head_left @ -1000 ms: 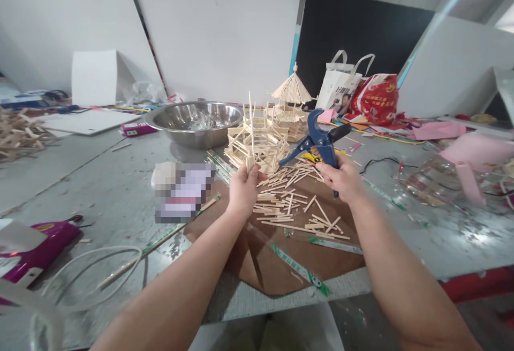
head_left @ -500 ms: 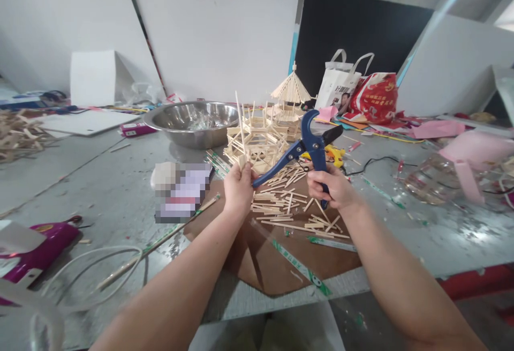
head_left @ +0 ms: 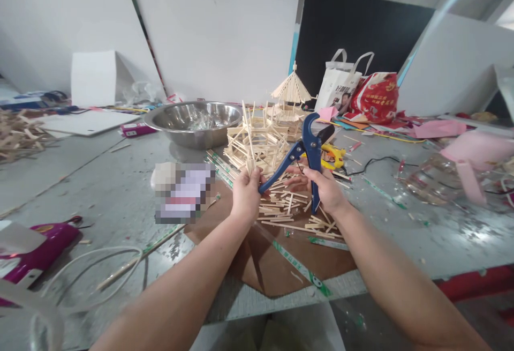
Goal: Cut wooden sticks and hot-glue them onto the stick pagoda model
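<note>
My left hand is closed around a few thin wooden sticks, which point up and away from me. The end of one handle of a blue ratchet pipe cutter meets that hand near the thumb. My right hand holds the other handle with the thumb across it, its fingers stretched out behind toward the left. The cutter's dark blade stands apart from its hooked jaw, with no stick visible between them. Just beyond my hands is an open wooden stick framework. Short cut sticks lie below on a brown sheet.
A metal basin stands behind left, beside a small pagoda-like stick model. The yellow tool lies behind my right hand. A blurred-out phone, purple glue gun and white cable occupy the left. Bags stand at the back.
My left hand has moved slightly right and down with the sticks, which tilt more to the left. My right hand's fingers have uncurled from the handle and stretched out. The cutter has shifted slightly.
</note>
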Tool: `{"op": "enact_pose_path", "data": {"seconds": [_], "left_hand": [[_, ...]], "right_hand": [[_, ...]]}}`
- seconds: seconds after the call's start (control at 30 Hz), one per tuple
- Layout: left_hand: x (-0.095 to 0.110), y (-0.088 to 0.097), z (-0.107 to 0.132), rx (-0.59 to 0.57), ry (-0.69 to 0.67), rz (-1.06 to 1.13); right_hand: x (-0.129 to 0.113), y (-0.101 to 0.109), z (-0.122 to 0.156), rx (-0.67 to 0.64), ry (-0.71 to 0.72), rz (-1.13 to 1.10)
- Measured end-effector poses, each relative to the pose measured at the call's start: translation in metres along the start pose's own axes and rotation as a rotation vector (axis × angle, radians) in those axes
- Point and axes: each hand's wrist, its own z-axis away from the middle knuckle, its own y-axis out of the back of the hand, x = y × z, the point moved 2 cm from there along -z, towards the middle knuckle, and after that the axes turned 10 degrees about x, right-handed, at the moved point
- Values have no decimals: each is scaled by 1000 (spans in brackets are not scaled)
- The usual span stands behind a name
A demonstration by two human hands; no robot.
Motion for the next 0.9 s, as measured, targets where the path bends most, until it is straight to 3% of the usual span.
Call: {"op": "enact_pose_path", "data": {"seconds": [0.17, 0.33, 0.43, 0.53, 0.6, 0.73, 0.9], "left_hand": [[-5, -5, 6, -36, 45, -2], [-6, -4, 6, -113, -75, -213], [2, 1, 3, -95, -270, -421], [13, 8, -1, 1, -456, -571], [19, 11, -3, 37, -536, -635], [23, 11, -3, 48, -670, -803], [20, 11, -3, 20, -762, -928]], "right_hand": [[4, -8, 7, -81, -19, 8], [0, -9, 15, -97, 40, 78], [-3, -3, 10, 38, 159, 288], [-4, 7, 0, 244, 312, 655], [-1, 10, -6, 283, 340, 884], [7, 8, -11, 199, 373, 1117], [10, 1, -5, 91, 443, 1186]]}}
